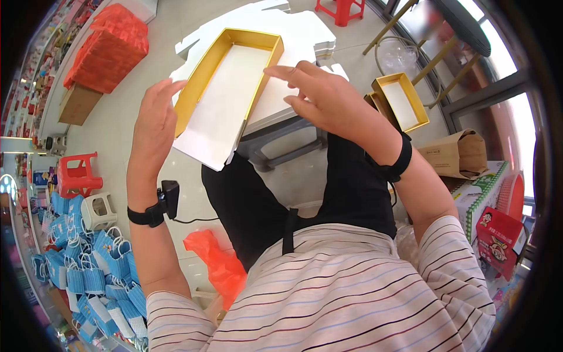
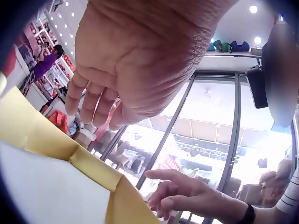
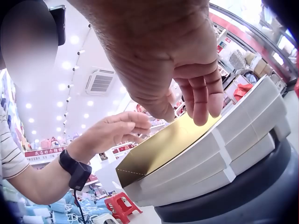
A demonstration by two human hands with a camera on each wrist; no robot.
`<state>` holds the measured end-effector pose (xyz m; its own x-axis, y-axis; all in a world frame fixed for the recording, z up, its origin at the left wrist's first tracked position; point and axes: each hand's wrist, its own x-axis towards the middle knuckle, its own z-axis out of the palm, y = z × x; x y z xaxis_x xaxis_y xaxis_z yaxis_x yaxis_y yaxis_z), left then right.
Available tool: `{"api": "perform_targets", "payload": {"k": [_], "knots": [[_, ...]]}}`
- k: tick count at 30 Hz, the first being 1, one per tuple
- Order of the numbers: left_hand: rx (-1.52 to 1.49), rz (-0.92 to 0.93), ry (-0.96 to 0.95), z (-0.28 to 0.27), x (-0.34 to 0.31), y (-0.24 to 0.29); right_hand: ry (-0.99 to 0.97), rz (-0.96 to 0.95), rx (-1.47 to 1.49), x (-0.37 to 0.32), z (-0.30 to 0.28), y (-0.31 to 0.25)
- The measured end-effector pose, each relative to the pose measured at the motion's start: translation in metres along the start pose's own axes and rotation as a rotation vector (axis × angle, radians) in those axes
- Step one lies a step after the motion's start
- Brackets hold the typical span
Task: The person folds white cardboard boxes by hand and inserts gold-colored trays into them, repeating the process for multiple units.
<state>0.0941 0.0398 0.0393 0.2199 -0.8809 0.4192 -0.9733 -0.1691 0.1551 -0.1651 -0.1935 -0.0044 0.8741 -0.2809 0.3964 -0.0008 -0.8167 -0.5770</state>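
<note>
A shallow gold cardboard box (image 1: 226,82) with a white inner base lies on a stack of flat white card pieces (image 1: 308,35). Its side walls and far end stand up, while the near end is unwalled and shows a white flap (image 1: 202,148). My left hand (image 1: 155,117) is beside the left wall, fingers loosely extended and holding nothing. Across from it, my right hand (image 1: 319,97) has its index fingertip right at the right wall's top edge, the other fingers relaxed. In the right wrist view, that hand's fingers (image 3: 201,100) hang over the gold wall.
A dark grey stool (image 1: 281,141) stands under the card stack, between the knees. Gold boxes (image 1: 402,102) are at the right, near a paper bag (image 1: 457,154). Many blue-and-white bags (image 1: 99,270) lie at lower left, near red (image 1: 79,175) and white stools (image 1: 98,211).
</note>
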Motion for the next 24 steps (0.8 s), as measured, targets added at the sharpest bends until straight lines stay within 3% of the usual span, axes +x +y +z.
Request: {"api": "perform_targets", "payload": {"k": [1, 3, 6, 9, 11, 13, 15, 18, 24], "knots": [[0.004, 0.001, -0.003, 0.000, -0.010, -0.004, -0.023, -0.031, 0.003, -0.001, 0.002, -0.005], [-0.229, -0.268, -0.208, -0.003, -0.029, -0.003, -0.047, -0.079, 0.026, 0.000, 0.011, -0.015], [-0.331, -0.413, -0.290, 0.005, -0.040, 0.016, -0.081, -0.136, 0.068, 0.001, 0.027, -0.023], [-0.344, -0.370, -0.268, 0.019, -0.042, 0.038, -0.064, -0.133, 0.059, 0.002, 0.028, -0.018], [-0.414, -0.439, -0.318, 0.017, -0.035, 0.060, -0.016, -0.040, -0.030, 0.003, 0.016, -0.004], [-0.761, -0.520, -0.417, 0.019, -0.033, 0.076, -0.036, -0.015, -0.010, 0.003, -0.002, 0.014], [-0.837, -0.482, -0.437, 0.024, -0.030, 0.083, -0.088, 0.008, 0.057, 0.002, -0.016, 0.029], [-0.713, -0.417, -0.466, 0.025, -0.024, 0.088, -0.129, -0.048, 0.142, 0.002, -0.025, 0.045], [-0.788, -0.362, -0.363, 0.025, -0.025, 0.075, -0.196, 0.068, 0.015, 0.011, -0.029, 0.026]]}}
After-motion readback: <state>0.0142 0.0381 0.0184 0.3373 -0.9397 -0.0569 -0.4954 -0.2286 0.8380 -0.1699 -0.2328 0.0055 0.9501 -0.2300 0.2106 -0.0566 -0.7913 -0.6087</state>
